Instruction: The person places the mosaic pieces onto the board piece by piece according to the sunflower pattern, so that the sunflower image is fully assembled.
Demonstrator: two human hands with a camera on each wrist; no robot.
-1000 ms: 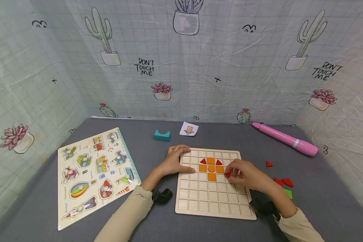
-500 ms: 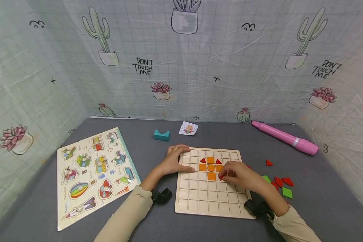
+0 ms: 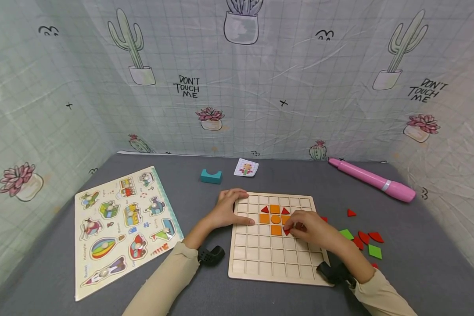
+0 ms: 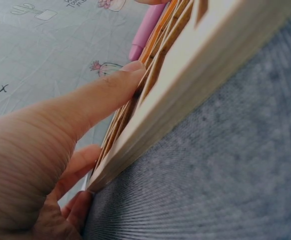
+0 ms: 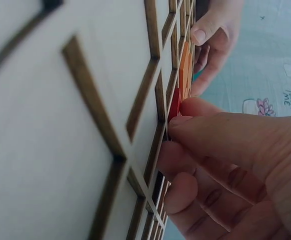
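Note:
A wooden grid board (image 3: 257, 253) lies in front of me. Set in its cells are several orange squares (image 3: 276, 230) around an orange disc (image 3: 275, 219), with red triangles (image 3: 265, 210) at the two upper corners. My right hand (image 3: 312, 226) pinches another red triangle (image 5: 174, 106) between thumb and fingertips, at the cell right of the lowest orange square; the fingers partly cover it. At the board's upper left edge rests my left hand (image 3: 228, 210), its thumb (image 4: 110, 90) stretched over the top face and its other fingers along the edge.
Right of the board lie loose red pieces (image 3: 376, 237) and green squares (image 3: 375, 251). A pink marker-shaped object (image 3: 371, 180) lies behind them. Beyond the board are a teal block (image 3: 211, 177) and a small pattern card (image 3: 246, 167). A picture puzzle board (image 3: 114, 237) lies at left.
My right hand has moved left across the board with the red triangle, from beside the right orange square to the cell below it. My left hand has stayed in place.

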